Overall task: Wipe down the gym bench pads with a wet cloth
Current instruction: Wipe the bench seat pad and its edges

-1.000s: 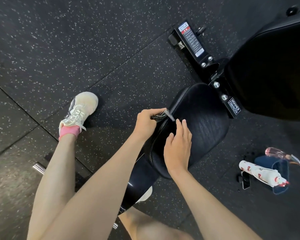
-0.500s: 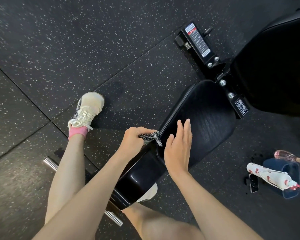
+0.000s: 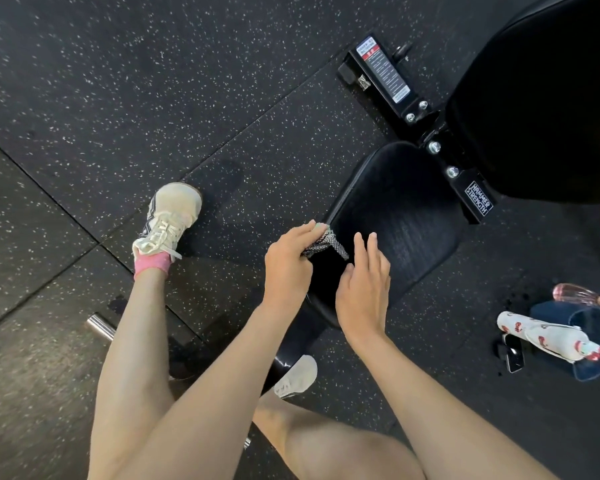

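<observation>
I see my left grip (image 3: 288, 268) curled round the grey patterned cloth (image 3: 326, 245), pinching it against the left edge of the black seat pad (image 3: 406, 216). My right grip (image 3: 362, 292) is spread, fingers straight, flat over the pad's near end just beside the cloth. The back pad (image 3: 541, 98) sits beyond. A white bottle (image 3: 548, 337) lies on the floor (image 3: 153, 81) to the right.

Left hand (image 3: 286, 268) and cloth (image 3: 326, 245) farther up the seat pad (image 3: 402, 216) edge than half a second ago.
</observation>
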{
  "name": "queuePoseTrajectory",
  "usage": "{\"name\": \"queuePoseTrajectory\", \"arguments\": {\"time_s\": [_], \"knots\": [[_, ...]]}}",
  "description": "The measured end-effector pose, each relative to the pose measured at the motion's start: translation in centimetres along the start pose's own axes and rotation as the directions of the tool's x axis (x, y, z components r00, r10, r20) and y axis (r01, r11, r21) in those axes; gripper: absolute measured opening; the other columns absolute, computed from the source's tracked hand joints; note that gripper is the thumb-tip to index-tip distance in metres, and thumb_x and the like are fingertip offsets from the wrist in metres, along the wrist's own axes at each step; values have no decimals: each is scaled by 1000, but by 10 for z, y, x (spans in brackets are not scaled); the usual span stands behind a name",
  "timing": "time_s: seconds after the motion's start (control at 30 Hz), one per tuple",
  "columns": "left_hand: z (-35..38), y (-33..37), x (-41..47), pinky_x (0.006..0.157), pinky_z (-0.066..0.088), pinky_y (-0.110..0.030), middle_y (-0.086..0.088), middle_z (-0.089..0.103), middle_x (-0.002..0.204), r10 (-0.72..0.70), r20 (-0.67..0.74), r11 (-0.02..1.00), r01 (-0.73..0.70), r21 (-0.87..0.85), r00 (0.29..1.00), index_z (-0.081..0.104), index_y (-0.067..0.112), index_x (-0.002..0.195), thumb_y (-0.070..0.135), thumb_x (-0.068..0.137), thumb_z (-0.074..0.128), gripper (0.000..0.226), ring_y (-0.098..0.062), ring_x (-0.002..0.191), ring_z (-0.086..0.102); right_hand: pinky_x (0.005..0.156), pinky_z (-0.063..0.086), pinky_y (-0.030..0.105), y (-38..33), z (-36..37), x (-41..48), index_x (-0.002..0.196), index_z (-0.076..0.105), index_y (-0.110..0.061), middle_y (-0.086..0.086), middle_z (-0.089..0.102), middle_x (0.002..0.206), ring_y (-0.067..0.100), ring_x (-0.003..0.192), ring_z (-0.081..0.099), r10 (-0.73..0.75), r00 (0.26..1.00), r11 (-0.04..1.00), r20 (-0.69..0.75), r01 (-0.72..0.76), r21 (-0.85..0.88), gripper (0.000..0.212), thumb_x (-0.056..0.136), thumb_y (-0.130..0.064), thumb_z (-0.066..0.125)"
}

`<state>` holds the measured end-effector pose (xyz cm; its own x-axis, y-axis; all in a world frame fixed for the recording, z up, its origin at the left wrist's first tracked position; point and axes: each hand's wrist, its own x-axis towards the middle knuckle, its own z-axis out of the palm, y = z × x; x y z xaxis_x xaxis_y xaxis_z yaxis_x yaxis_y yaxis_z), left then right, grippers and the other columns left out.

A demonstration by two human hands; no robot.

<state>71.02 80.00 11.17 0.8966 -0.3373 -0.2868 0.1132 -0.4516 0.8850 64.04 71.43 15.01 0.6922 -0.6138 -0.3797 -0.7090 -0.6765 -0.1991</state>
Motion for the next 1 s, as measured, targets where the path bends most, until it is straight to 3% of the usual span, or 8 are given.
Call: {"name": "queuePoseTrajectory", "arguments": {"time_s": [0.27, 0.37, 0.47, 0.57, 0.63, 0.8, 0.87, 1.0], "knots": [[4, -2, -54, 105, 39, -20, -6, 63, 123, -118, -196, 990, 101, -96, 974, 71, 8, 109, -32, 64, 41, 67, -17, 120, 56, 117, 25, 38, 2, 4, -18, 151, 24, -16, 2, 6, 162, 16, 147, 7, -56, 998, 996, 43, 53, 74, 53, 101, -10, 38], [-5, -5, -67, 103, 41, -19, -4, 64, 121, -111, -172, 991, 97, -90, 979, 71, 9, 109, -32, 66, 42, 67, -14, 117, 58, 116, 27, 38, 3, 3, -24, 152, 23, -17, 1, 5, 162, 15, 147, 6, -63, 996, 994, 63, 57, 92, 52, 102, -11, 36], [-23, -14, -72, 101, 46, -27, 7, 68, 111, -168, -35, 972, 160, -171, 985, 73, 20, 104, -31, 66, 44, 70, -7, 110, 61, 117, 25, 37, 2, 1, -26, 151, 23, -16, 1, 6, 162, 15, 147, 8, -65, 996, 995, 67, 60, 76, 51, 102, -12, 36], [-37, -16, -58, 95, 51, -35, 8, 72, 101, -343, 19, 892, 332, -309, 939, 73, 31, 95, -26, 72, 46, 67, -8, 102, 65, 118, 22, 34, -1, 2, -26, 151, 24, -15, 3, 8, 161, 16, 147, 10, -63, 997, 996, 52, 59, 64, 51, 102, -12, 37], [-35, -12, -37, 94, 51, -30, 4, 71, 103, -482, -67, 826, 428, -367, 874, 73, 24, 103, -22, 76, 44, 61, -11, 100, 64, 119, 21, 34, -3, 3, -26, 151, 24, -14, 3, 8, 161, 16, 147, 10, -55, 997, 996, 52, 51, 79, 51, 101, -12, 37], [-4, 7, -32, 97, 39, -17, 8, 62, 115, -494, -133, 867, 473, -158, 859, 64, 17, 122, -18, 79, 39, 60, -3, 106, 50, 118, 19, 32, 1, -4, -25, 153, 19, -16, 2, 4, 162, 16, 147, 7, -89, 990, 995, 108, 83, 57, 53, 102, -14, 36], [4, 13, -44, 93, 34, -14, 11, 58, 111, -539, -194, 841, 511, -179, 819, 63, 17, 122, -18, 81, 39, 59, 0, 104, 45, 117, 19, 31, 6, -9, -23, 153, 17, -16, 2, 2, 162, 16, 147, 7, -122, 983, 992, 138, 116, 51, 54, 102, -14, 36], [13, 18, -61, 97, 42, -24, 3, 63, 112, -583, -272, 811, 527, -255, 765, 63, 13, 117, -20, 79, 40, 56, -11, 106, 54, 117, 24, 33, 14, -15, -23, 153, 17, -16, 4, 1, 162, 18, 148, 7, -180, 969, 984, 169, 176, 41, 55, 102, -12, 36]]}}
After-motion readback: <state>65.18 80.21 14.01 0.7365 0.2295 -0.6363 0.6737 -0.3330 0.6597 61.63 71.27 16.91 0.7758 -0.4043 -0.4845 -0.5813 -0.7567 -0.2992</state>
